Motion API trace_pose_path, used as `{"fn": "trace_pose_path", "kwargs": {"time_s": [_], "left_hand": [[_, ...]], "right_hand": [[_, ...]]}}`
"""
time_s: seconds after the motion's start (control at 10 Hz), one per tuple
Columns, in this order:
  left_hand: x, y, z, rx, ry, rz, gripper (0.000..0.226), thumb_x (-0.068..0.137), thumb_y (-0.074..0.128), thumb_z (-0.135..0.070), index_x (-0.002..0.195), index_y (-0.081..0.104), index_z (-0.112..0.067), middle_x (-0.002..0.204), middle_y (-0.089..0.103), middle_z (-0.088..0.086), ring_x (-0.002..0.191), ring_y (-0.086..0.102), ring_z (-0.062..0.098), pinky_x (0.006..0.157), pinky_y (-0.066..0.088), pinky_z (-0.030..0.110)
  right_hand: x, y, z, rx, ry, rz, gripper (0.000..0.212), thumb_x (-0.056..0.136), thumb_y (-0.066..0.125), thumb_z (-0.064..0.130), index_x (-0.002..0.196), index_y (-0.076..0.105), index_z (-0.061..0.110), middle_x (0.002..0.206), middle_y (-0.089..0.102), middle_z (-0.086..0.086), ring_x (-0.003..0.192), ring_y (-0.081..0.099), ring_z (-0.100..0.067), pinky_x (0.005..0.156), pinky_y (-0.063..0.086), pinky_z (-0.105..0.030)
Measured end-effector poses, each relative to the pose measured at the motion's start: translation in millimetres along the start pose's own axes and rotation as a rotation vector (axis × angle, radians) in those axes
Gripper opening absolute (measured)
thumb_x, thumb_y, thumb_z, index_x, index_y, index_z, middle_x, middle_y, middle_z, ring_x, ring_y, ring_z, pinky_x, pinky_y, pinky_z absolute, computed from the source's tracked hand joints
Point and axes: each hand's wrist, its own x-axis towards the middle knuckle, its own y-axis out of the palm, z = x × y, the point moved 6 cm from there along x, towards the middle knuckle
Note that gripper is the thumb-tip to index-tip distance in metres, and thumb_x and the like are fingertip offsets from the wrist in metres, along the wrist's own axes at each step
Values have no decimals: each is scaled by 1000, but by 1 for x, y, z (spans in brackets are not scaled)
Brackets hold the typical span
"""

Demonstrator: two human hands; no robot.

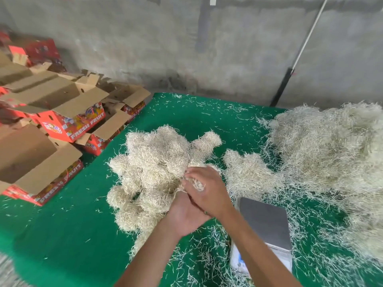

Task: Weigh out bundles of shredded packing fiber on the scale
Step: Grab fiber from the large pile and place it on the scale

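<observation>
The green table cover (pixel 62 235) carried everything you worked with. Largest was the loose heap of shredded fiber (pixel 331 154), filling the right side from far to near. Left of centre lay the cluster of rounded bundles (pixel 153 162), touching one another, with one smaller clump (pixel 246 172) just to their right. The scale (pixel 267 222) stood near and right of your hands, its steel platform bare and only stray strands around its base. Open fruit cartons (pixel 51 112) were stacked at far left.

You would have judged this material very light, springy and easily compressed; it sheds strands freely, so a bundle is best taken around its whole body with a cupped hand, never by a few ends.

Your right hand (pixel 207 191) lay over your left hand (pixel 186 216) at the near edge of the bundles. The right fingers were curled, pinching a small tuft of fiber (pixel 195 184) between thumb and fingertips. The left hand was largely covered; whether its fingers gripped anything could not be told.
</observation>
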Motion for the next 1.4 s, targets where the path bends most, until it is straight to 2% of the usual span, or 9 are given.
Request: {"fn": "trace_pose_path", "kwargs": {"time_s": [0.1, 0.2, 0.3, 0.4, 0.6, 0.7, 0.8, 1.2, 1.4], "left_hand": [[11, -34, 0, 69, -25, -82, 15, 93, 62, -14, 93, 61, -28, 83, 61, -7, 77, 59, 2, 75, 49, 11], [7, -55, 13, -364, -143, -13, 13, 97, 64, -22, 104, 66, -11, 94, 64, 3, 96, 64, 15, 98, 48, 26], [0, -78, 29, -489, -214, -66, 40, 100, 58, -25, 133, 57, -3, 129, 66, 14, 115, 67, 27, 96, 54, 40], [-2, -115, 31, -546, -167, -286, 36, 105, 44, -31, 130, 59, -9, 119, 73, 7, 107, 71, 24, 90, 56, 42], [-17, -141, 46, -594, -145, -530, 29, 104, 47, -27, 120, 65, -11, 112, 75, 5, 108, 69, 25, 81, 58, 39], [-18, -126, 63, -695, -253, -507, 29, 99, 52, -22, 120, 65, -7, 117, 72, 8, 103, 67, 23, 82, 54, 37], [-4, -90, 73, -696, -329, -386, 28, 94, 61, -21, 118, 68, -7, 111, 74, 8, 98, 62, 24, 84, 53, 37], [120, 58, 77, -379, -402, -86, 28, 95, 60, -24, 116, 65, -6, 108, 74, 8, 103, 66, 25, 87, 54, 40], [208, 112, 75, 334, -131, -140, 25, 97, 63, -31, 121, 58, -26, 130, 60, 1, 108, 61, 14, 93, 53, 38]], "right_hand": [[-14, 13, -17, -6, 6, 132, 61, 92, 60, 66, 138, 56, 26, 145, 49, 11, 128, 49, -5, 110, 44, -34], [-22, 31, -36, -105, 40, 145, 54, 92, 61, 52, 137, 50, 26, 132, 47, 9, 117, 50, -7, 103, 50, -33], [-23, 38, -66, -112, 322, 200, 57, 95, 67, 50, 140, 51, 20, 132, 53, 2, 113, 58, -14, 101, 51, -33], [-19, 53, -67, -42, 375, 238, 63, 93, 69, 54, 143, 45, 25, 136, 51, 3, 120, 56, -15, 96, 43, -25], [34, 66, -24, 360, 377, 229, 74, 87, 38, 90, 151, 16, 63, 162, 18, 29, 147, 26, -3, 112, 33, -38], [24, 75, -37, 337, 415, 215, 66, 94, 27, 85, 154, 17, 58, 165, 22, 22, 149, 26, -5, 121, 24, -46], [-3, 77, -66, 331, 499, 217, 64, 101, 32, 73, 157, 29, 41, 163, 35, 14, 147, 37, -9, 122, 32, -49], [-53, -37, -192, 372, 685, -104, 47, 108, 45, 49, 150, 46, 29, 142, 58, 13, 129, 51, 7, 112, 40, -27], [-50, -77, -277, 141, 754, -23, 52, 109, 51, 35, 156, 39, 17, 155, 49, 1, 138, 48, -15, 116, 41, -41]]}}
